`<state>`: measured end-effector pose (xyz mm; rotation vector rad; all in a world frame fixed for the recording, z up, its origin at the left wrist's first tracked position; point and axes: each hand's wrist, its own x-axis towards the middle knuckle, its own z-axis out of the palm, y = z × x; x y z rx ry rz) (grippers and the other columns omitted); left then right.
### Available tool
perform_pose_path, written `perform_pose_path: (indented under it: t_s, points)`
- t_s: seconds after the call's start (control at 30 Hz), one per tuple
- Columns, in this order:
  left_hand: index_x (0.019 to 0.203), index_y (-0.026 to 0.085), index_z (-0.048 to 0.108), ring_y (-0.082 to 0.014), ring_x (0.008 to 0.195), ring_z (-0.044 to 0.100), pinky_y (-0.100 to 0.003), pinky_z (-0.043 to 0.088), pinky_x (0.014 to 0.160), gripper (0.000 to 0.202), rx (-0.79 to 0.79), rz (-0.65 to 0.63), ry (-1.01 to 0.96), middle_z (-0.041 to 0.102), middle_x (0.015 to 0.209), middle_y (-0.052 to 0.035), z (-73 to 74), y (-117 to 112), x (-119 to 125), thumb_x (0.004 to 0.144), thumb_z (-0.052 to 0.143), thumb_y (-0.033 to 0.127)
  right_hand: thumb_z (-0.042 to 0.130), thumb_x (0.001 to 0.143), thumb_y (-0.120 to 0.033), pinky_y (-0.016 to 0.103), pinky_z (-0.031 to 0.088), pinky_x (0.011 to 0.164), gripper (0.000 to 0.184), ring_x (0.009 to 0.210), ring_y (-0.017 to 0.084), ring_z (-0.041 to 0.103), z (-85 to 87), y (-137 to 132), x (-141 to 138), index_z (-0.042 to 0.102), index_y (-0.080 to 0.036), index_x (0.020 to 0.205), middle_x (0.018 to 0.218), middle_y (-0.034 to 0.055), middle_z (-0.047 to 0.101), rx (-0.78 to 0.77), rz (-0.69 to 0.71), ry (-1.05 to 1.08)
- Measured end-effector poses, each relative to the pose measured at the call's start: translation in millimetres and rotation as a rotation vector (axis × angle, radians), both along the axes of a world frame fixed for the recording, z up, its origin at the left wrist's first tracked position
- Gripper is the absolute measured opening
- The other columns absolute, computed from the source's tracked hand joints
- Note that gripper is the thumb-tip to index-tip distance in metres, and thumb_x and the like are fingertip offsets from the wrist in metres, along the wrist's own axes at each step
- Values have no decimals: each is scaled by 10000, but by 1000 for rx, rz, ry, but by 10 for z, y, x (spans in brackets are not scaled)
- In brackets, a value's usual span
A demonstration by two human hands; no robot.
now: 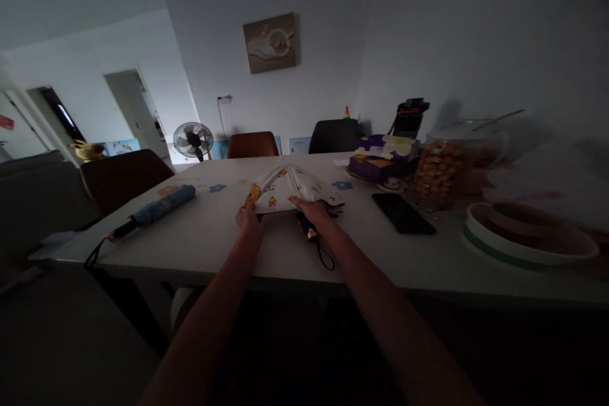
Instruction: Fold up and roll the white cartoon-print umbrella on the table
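Observation:
A white folding umbrella [290, 187] printed with yellow cartoon figures lies on the table in front of me, its canopy loose and partly fanned out. My left hand [248, 216] pinches the canopy's left edge. On the right side, my right hand [311, 209] grips the near edge of the fabric with the thumb on top. The black umbrella handle [309, 228] sticks out toward me beneath my right hand, a wrist loop hanging from its end. Farther left rests a blue folding umbrella [162, 204], rolled up, with a black handle and strap.
A black phone [403, 213] lies right of the umbrella. Beyond it stand a jar of round snacks [440, 168], purple boxes [375, 162] and a white-and-green round dish [523, 250]. Chairs [252, 144] line the far side of the white table [380, 260]; a fan [193, 139] stands behind.

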<state>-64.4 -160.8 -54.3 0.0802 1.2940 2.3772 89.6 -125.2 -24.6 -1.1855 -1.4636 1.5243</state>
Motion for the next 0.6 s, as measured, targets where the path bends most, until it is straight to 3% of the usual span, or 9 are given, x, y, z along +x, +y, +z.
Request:
perform_pose_path:
  t_s: [0.1,0.23,0.33,0.43,0.6]
  points:
    - [938,151,545,-205,862,606,-360,511,728,244,-176,110,127,579,893,-76,1,-17,-34,698,554,109,682,682,-446,269,419,320,404,366,167,519,-22,8,4,618,-81,844,497,31,562,44,18,-8]
    - [955,181,558,-166,994,542,-339,409,926,328,-270,265,562,566,1006,-60,49,-78,50,674,491,26,677,678,-444,291,463,379,445,444,186,568,-61,35,-20,619,-95,948,623,55,625,107,0,-2]
    - [934,183,602,-166,944,561,-316,425,892,276,-278,87,870,600,979,-65,61,-50,237,726,464,67,695,675,-361,284,530,633,418,748,200,649,-73,67,-47,612,-126,1012,877,81,674,258,-41,41]
    - [1005,155,625,-189,992,562,-322,412,908,263,-324,-130,1017,606,1057,-109,77,48,398,806,455,181,667,704,-315,273,458,868,346,1023,194,590,-70,93,-67,628,-135,997,1007,83,664,378,-44,29]
    - [1180,131,553,-205,1143,498,-309,352,978,373,-390,-295,926,560,1206,-126,210,216,455,842,449,251,522,806,-321,295,439,885,267,1057,215,579,-74,82,-81,647,-124,934,946,113,671,415,-16,-43]
